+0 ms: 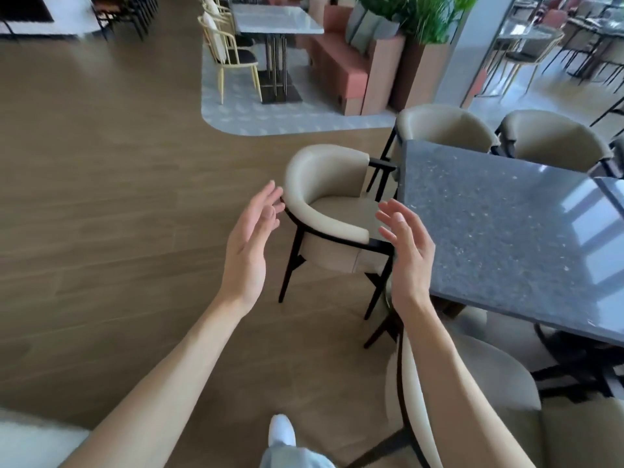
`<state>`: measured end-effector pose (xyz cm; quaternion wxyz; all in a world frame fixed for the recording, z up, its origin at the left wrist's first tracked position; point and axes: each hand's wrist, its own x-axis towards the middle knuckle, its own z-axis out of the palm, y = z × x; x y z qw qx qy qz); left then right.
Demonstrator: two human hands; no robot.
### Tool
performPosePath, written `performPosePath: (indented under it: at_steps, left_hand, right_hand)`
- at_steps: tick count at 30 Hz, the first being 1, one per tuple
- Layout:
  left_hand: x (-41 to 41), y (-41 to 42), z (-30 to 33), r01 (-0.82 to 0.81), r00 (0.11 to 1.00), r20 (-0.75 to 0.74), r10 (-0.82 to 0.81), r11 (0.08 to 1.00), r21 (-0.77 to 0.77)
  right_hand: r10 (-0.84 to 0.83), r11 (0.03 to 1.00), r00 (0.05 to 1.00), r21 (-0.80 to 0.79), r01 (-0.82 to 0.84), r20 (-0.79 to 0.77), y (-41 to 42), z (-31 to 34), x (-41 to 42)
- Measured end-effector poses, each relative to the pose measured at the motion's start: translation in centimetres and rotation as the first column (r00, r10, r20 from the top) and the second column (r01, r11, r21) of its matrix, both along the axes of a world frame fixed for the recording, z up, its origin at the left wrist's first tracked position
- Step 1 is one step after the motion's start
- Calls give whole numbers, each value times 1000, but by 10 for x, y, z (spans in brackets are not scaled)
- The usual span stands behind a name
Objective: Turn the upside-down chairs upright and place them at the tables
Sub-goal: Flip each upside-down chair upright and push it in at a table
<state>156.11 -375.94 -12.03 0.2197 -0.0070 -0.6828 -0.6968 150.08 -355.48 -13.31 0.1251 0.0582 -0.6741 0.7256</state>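
Observation:
A beige armchair [324, 184] with a curved back and black legs stands upright on the wood floor, its seat tucked against the left end of a dark speckled stone table [499, 238]. My left hand [251, 241] is open, fingers spread, just left of the chair's backrest and apart from it. My right hand [407, 255] is open too, hovering in front of the chair's near armrest and the table's edge. Neither hand holds anything. Another beige chair [472, 393] stands upright at the near side of the table, partly behind my right forearm.
Two more beige chairs [445, 128] [553, 140] stand at the table's far side. Further back are a marble table [277, 15] with yellow-framed chairs [233, 55], a pink bench [341, 62] and wooden planters [418, 72]. Wood floor lies open to the left.

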Motion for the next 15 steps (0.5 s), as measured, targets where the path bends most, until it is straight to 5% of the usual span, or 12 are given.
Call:
performPosePath:
  at_steps: [15]
  left_hand:
    - [-258, -168, -19, 124, 992, 3, -124, 992, -1]
  right_hand:
    - [-90, 996, 995, -3, 91, 42, -181, -7, -225]
